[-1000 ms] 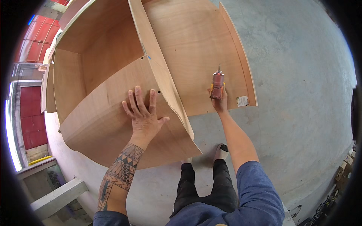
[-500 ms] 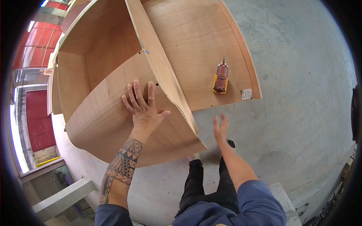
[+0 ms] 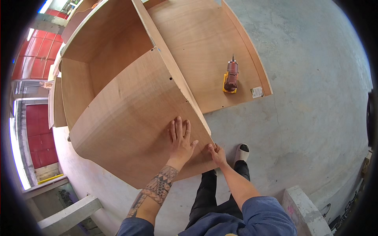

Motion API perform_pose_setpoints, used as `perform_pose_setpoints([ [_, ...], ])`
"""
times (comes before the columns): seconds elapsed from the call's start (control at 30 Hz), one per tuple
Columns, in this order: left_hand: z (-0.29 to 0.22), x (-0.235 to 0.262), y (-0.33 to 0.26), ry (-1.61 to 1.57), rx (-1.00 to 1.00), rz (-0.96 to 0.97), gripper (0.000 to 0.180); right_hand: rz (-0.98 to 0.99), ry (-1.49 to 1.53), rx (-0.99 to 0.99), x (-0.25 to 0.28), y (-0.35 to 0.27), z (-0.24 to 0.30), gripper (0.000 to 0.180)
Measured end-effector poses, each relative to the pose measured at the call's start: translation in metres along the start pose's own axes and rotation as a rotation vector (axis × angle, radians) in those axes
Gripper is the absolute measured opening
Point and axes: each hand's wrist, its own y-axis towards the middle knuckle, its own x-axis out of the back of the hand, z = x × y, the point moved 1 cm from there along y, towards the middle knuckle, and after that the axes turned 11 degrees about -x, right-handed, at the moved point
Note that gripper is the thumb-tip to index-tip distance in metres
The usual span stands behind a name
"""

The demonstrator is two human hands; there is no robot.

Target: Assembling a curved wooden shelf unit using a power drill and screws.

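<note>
Left hand (image 3: 180,141) flat, fingers spread, palm down on the near plywood panel (image 3: 130,129), close to its right edge. Right hand (image 3: 217,154) just beside, at the panel's lower right corner, fingers curled on the edge; how tight the grip, cannot tell. Panel: pale brown, smooth grain, bowed by the lens, forming the near wall of an open plywood cabinet (image 3: 98,63) lying on the concrete floor (image 3: 315,98). Upright divider (image 3: 169,67) running from the near corner toward the far end, small holes along it. Beyond the divider, on the flat plywood board (image 3: 197,43), a red and yellow cordless drill (image 3: 230,76), well apart from both hands, with a small white label (image 3: 257,92) near it.
</note>
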Motion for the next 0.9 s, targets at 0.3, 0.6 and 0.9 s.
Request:
perform_pose_setpoints([
  [0.3, 0.003, -0.005, 0.01, 0.006, 0.048, 0.117, 0.106, -0.041, -0.105, -0.029, 0.007, -0.02, 0.018, 0.077],
  [0.6, 0.012, -0.011, 0.01, -0.04, 0.054, 0.114, 0.113, -0.064, -0.153, -0.034, 0.007, -0.024, 0.027, 0.084],
  [0.9, -0.012, 0.004, 0.003, -0.17, 0.174, 0.148, 0.108, -0.126, -0.144, -0.013, 0.01, -0.023, 0.021, 0.082],
])
